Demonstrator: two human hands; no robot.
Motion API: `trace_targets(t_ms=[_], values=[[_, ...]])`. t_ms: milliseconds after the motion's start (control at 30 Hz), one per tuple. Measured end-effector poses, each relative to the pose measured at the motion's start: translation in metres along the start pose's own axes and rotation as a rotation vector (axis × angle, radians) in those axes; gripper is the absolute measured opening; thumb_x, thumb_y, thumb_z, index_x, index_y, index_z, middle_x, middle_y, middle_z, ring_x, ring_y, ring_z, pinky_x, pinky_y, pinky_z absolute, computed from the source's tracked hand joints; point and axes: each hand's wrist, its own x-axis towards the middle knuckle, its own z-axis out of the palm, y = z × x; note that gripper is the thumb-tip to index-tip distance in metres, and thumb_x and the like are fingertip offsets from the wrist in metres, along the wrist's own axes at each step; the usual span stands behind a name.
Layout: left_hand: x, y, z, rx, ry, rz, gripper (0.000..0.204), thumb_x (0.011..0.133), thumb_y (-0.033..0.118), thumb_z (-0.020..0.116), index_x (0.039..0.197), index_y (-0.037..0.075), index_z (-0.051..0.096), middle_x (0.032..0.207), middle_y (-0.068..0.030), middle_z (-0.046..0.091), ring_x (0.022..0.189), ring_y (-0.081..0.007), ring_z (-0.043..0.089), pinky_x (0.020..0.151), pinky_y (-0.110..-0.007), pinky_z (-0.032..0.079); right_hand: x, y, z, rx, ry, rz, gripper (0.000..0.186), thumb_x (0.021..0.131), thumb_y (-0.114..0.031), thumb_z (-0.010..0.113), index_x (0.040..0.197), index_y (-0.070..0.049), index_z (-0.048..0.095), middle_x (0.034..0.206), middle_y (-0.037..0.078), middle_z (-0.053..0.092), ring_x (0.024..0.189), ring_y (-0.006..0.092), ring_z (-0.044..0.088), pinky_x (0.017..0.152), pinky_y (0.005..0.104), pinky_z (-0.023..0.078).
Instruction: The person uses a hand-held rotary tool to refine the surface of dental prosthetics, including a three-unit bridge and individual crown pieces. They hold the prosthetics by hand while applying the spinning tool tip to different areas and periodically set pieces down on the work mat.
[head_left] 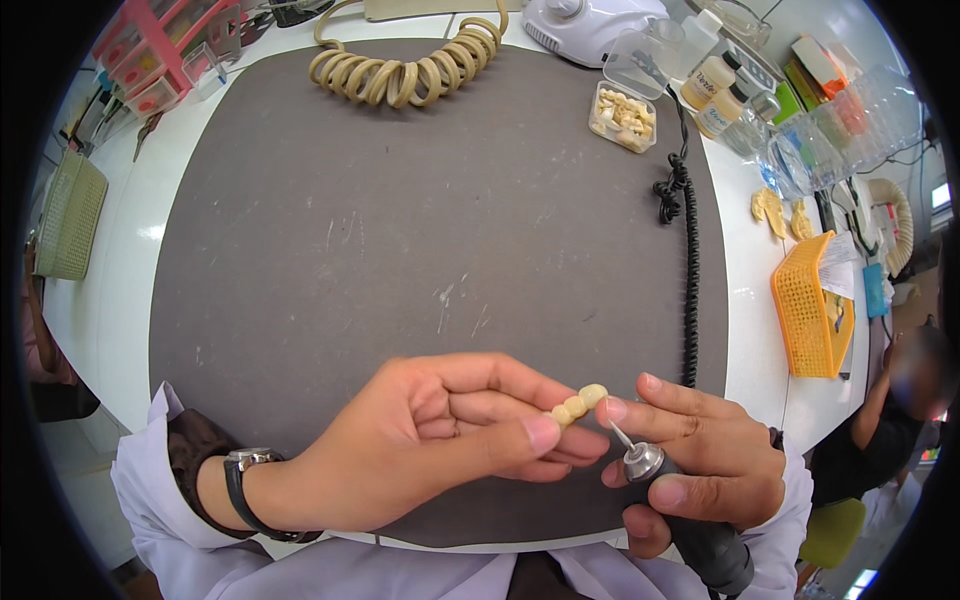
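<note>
Handpiece nearest; clear box holds tooth pieces.

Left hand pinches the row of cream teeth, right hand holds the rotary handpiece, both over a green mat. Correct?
Not quite: the mat is dark grey, not green, as the head view shows. The rest holds: the left hand pinches the row of cream teeth and the right hand holds the rotary handpiece.

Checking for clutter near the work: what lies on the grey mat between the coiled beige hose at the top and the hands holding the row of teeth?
Nothing: in the head view the grey mat between the coiled beige hose and the row of teeth is bare, only scuffed.
</note>
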Motion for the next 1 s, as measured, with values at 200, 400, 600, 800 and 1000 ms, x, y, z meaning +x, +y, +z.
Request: trace_targets(t_ms=[200,400,600,800,1000], values=[[-0.002,0.003,0.001,0.033,-0.023,-0.085,0.028,0.089,0.003,0.052,0.114,-0.010,0.049,0.094,-0.0213,0.063,0.090,-0.0251,0.064,0.080,-0.033,0.054,0.000,-0.005,-0.005,0.006,-0.100,0.099,0.042,0.075,-0.009,0.072,0.112,-0.016,0.052,0.088,0.011,0.067,0.103,0.0372,0.058,0.098,0.0511,0.036],[-0.001,0.001,-0.002,0.065,-0.108,-0.106,0.022,0.092,0.007,0.049,0.109,-0.007,0.050,0.088,-0.0150,0.062,0.082,-0.0198,0.063,0.075,-0.031,0.054,0.005,0.000,-0.010,-0.021,-0.198,0.003,0.034,0.075,-0.010,0.072,0.105,-0.012,0.054,0.081,0.011,0.067,0.104,0.0385,0.057,0.099,0.0563,0.033],[0.003,-0.005,-0.008,0.124,-0.272,-0.083,0.025,0.098,0.022,0.035,0.103,-0.001,0.046,0.084,-0.0073,0.055,0.076,-0.0139,0.054,0.070,-0.028,0.046,0.003,0.009,-0.007,0.059,-0.124,-0.037,0.029,0.074,-0.009,0.072,0.098,-0.011,0.056,0.080,0.010,0.068,0.104,0.0391,0.057,0.099,0.0583,0.031],[-0.002,-0.011,-0.006,0.287,-0.276,0.039,0.029,0.100,0.026,0.027,0.096,0.003,0.045,0.082,-0.0059,0.052,0.069,-0.0113,0.050,0.064,-0.024,0.042,0.001,0.008,-0.005,0.013,-0.103,-0.058,0.029,0.074,-0.011,0.072,0.097,-0.011,0.055,0.074,0.009,0.067,0.101,0.0389,0.059,0.098,0.0584,0.032],[-0.005,-0.007,-0.006,0.620,-0.170,0.212,0.027,0.098,0.021,0.030,0.092,0.000,0.046,0.077,-0.0077,0.055,0.064,-0.0132,0.056,0.057,-0.025,0.046,0.004,0.001,-0.004,-0.108,-0.110,-0.019,0.029,0.075,-0.013,0.071,0.099,-0.012,0.054,0.071,0.007,0.067,0.100,0.0382,0.059,0.099,0.0573,0.031]])
